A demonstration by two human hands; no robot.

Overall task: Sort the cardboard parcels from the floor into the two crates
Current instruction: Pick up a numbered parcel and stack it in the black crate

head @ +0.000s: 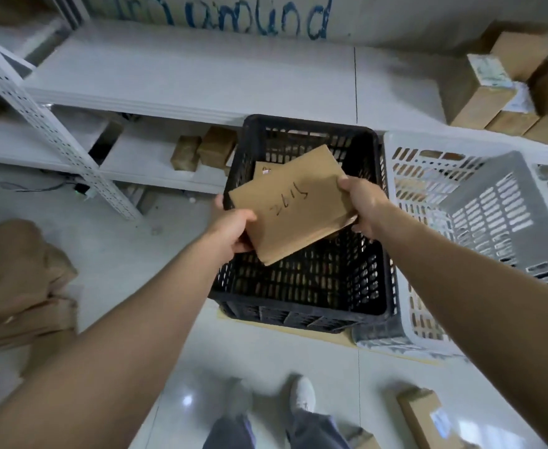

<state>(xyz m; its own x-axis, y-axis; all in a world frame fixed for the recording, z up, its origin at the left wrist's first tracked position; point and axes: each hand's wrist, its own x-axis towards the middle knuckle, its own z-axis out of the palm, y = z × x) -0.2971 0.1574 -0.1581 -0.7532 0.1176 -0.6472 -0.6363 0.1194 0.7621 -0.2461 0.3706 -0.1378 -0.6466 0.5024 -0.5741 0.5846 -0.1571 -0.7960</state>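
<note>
Both forearms are stretched forward, and a cardboard parcel (pixel 293 205) is gripped at opposite edges by the left hand (pixel 233 231) and the right hand (pixel 361 202), held above the black crate (pixel 298 314), where a second parcel (pixel 266 171) is lying. The white crate (pixel 493 202) is set just beside it. If the handwritten number is misread, the parcel could be dropped into the wrong crate; unsorted parcels (pixel 16 277) are left on the floor.

A white wall (pixel 379 17) fills twelve o'clock, with blue writing (pixel 207 14) scrawled across it; below it runs a white metal shelf (pixel 185 76), its perforated upright (pixel 55 136) slanting at ten o'clock; a dark cable (pixel 36 188) lies beneath at nine; the pale glossy floor (pixel 266 364) carries a bright glint (pixel 187 400) at six.
</note>
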